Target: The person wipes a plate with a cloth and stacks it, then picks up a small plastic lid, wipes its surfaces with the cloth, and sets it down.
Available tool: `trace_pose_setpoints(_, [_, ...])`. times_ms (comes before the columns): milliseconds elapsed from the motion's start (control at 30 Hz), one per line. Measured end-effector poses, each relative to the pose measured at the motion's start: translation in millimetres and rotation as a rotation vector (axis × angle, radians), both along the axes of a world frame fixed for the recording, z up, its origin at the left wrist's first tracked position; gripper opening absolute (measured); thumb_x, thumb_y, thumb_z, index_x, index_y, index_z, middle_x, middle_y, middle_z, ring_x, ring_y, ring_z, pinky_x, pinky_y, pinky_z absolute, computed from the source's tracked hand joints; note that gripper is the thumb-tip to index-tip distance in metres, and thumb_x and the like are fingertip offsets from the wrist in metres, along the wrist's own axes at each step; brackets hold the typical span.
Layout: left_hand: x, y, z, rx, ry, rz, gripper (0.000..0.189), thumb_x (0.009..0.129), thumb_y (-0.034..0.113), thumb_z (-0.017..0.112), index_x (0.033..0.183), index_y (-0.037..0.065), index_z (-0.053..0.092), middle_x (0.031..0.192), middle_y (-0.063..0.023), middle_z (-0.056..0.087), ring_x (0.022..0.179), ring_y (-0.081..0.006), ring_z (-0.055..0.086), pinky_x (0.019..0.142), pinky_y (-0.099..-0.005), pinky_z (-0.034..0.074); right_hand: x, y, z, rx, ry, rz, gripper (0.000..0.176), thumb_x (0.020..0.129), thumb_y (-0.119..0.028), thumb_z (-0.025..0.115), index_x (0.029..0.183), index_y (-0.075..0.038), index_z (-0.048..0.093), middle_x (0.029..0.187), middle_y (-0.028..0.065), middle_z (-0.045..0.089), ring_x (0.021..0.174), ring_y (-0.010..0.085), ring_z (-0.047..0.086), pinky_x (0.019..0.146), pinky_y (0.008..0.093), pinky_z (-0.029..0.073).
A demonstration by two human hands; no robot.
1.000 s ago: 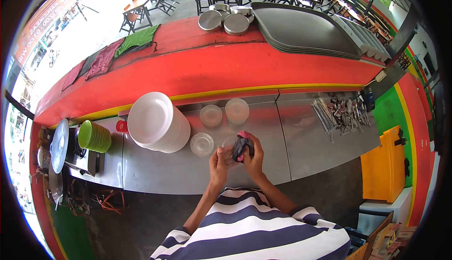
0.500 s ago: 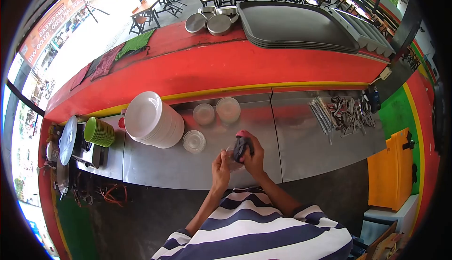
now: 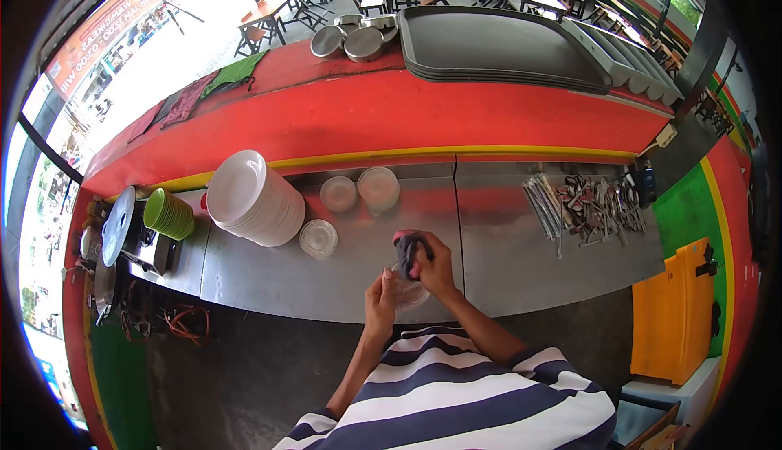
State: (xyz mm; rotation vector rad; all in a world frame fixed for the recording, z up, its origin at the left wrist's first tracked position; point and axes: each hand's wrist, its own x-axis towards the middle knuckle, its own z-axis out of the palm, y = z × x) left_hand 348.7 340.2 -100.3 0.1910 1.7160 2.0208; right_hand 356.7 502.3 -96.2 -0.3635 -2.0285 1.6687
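Near the front edge of the metal counter, my left hand [image 3: 380, 299] grips the rim of a small clear bowl [image 3: 410, 294], thumb on top. My right hand [image 3: 437, 269] is closed round a bunched dark cloth with pink parts [image 3: 409, 253], which is against the bowl's upper side. Part of the bowl is hidden behind the cloth and fingers. Farther back on the counter stand a small clear dish [image 3: 318, 239] and two round stacks of clear dishes, the left stack [image 3: 338, 194] and the right stack [image 3: 379, 188].
A tall stack of white plates [image 3: 259, 206] leans at the left, beside green bowls [image 3: 169, 215]. Spoons and forks [image 3: 599, 206] lie in a pile at the right. Dark trays [image 3: 501, 47] and metal tins [image 3: 364, 44] rest on the red ledge [image 3: 366, 112].
My right hand has shifted the cloth slightly up and left over the bowl, and more of the bowl shows below it. The whole view has turned a little to the right.
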Motion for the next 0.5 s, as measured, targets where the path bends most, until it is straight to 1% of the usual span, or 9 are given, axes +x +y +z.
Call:
trace_pose_setpoints(33, [2.1,0.8,13.4,0.055,-0.045,0.002,0.046,0.108,0.040,0.042,0.116,-0.001,0.061,0.094,-0.0099,0.069,0.081,-0.0164,0.067,0.073,-0.0321,0.056,-1.3,8.2,-9.5,-0.271,-0.105,0.022,0.035,0.095,-0.019,0.056,0.125,-0.001,0.061,0.119,0.0125,0.065,0.113,0.0214,0.062,0.101,0.0355,0.045])
trace_pose_setpoints(100, [5.1,1.8,40.4,0.162,-0.136,0.008,0.049,0.107,0.042,0.042,0.117,-0.004,0.056,0.099,-0.0174,0.070,0.083,-0.0251,0.072,0.075,-0.0387,0.060,1.1,20.7,-29.3,-0.457,-0.008,-0.059,0.037,0.100,-0.025,0.050,0.124,0.001,0.061,0.112,0.0088,0.066,0.103,0.0154,0.063,0.095,0.0308,0.047])
trace_pose_setpoints(133, [2.4,3.2,44.5,0.198,-0.187,0.051,0.049,0.106,0.043,0.042,0.116,-0.003,0.057,0.098,-0.0171,0.070,0.081,-0.0260,0.072,0.074,-0.0392,0.060,2.6,27.2,-40.4,-0.548,0.040,-0.099,0.038,0.103,-0.027,0.048,0.124,0.002,0.061,0.109,0.0070,0.066,0.098,0.0123,0.063,0.093,0.0284,0.048])
trace_pose_setpoints(200, [-1.5,2.9,49.2,0.273,-0.292,0.139,0.049,0.106,0.045,0.043,0.113,-0.002,0.058,0.095,-0.0165,0.070,0.079,-0.0278,0.072,0.072,-0.0402,0.061,12.5,36.4,-68.5,-0.698,0.149,-0.092,0.044,0.104,-0.032,0.043,0.126,0.002,0.059,0.111,0.0074,0.066,0.100,0.0137,0.064,0.094,0.0294,0.048])
trace_pose_setpoints(233, [-4.0,2.2,46.9,0.259,-0.330,0.170,0.047,0.106,0.044,0.043,0.112,0.000,0.058,0.094,-0.0156,0.070,0.080,-0.0279,0.072,0.074,-0.0398,0.060,15.7,35.8,-65.5,-0.771,0.204,-0.086,0.046,0.105,-0.034,0.040,0.127,0.002,0.058,0.112,0.0075,0.066,0.101,0.0145,0.064,0.094,0.0298,0.048])
trace_pose_setpoints(267, [-7.1,1.4,40.5,0.244,-0.370,0.201,0.045,0.106,0.044,0.043,0.110,0.001,0.058,0.094,-0.0146,0.070,0.082,-0.0280,0.072,0.075,-0.0395,0.060,25.8,33.2,-62.6,-0.887,0.212,-0.063,0.050,0.104,-0.037,0.037,0.131,0.001,0.056,0.116,0.0091,0.066,0.107,0.0166,0.063,0.097,0.0311,0.047])
trace_pose_setpoints(367, [-10.3,6.6,6.7,0.213,-0.487,0.208,0.041,0.106,0.041,0.044,0.111,0.003,0.058,0.096,-0.0131,0.069,0.085,-0.0272,0.071,0.077,-0.0381,0.059,38.1,7.8,-6.3,-0.660,0.415,0.024,0.055,0.102,-0.042,0.038,0.127,0.004,0.056,0.124,0.0131,0.062,0.115,0.0216,0.061,0.102,0.0359,0.046])
trace_pose_setpoints(400, [-8.4,10.5,-1.0,0.202,-0.523,0.191,0.040,0.106,0.040,0.045,0.112,0.004,0.058,0.097,-0.0128,0.069,0.086,-0.0267,0.071,0.077,-0.0377,0.059,44.5,5.9,4.2,-0.388,0.352,0.034,0.058,0.099,-0.045,0.044,0.124,0.005,0.057,0.130,0.0166,0.059,0.121,0.0244,0.058,0.107,0.0363,0.042])
trace_pose_setpoints(500, [8.4,29.1,2.8,0.311,-0.693,0.083,0.029,0.102,0.027,0.054,0.118,0.003,0.057,0.098,-0.0087,0.067,0.089,-0.0214,0.070,0.077,-0.0342,0.057,34.7,-9.9,20.1,-0.297,0.504,0.155,0.049,0.098,-0.037,0.049,0.120,0.005,0.060,0.117,0.0149,0.064,0.109,0.0230,0.063,0.097,0.0356,0.047])
